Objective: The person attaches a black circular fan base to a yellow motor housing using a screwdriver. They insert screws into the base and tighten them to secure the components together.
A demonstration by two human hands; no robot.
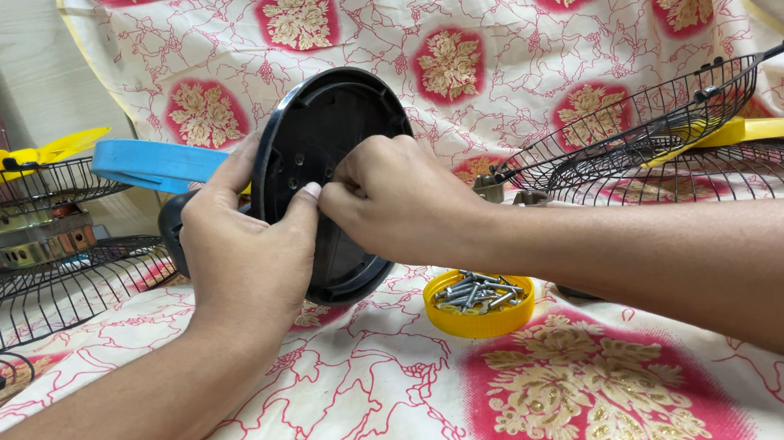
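Left hand [243, 240] grip clamped on black round base [330, 173]; right hand [399, 199] fingertips pinched together against base; yellow screw lid [481, 314] just below-right of base.

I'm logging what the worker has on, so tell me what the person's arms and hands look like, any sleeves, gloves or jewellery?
Both forearms are bare as far as the picture shows; no sleeve edge is in view. The left hand and right hand wear no gloves, and no rings, watch or bracelet show. The one fingernail that shows plainly, on the left hand, is short and unpainted.
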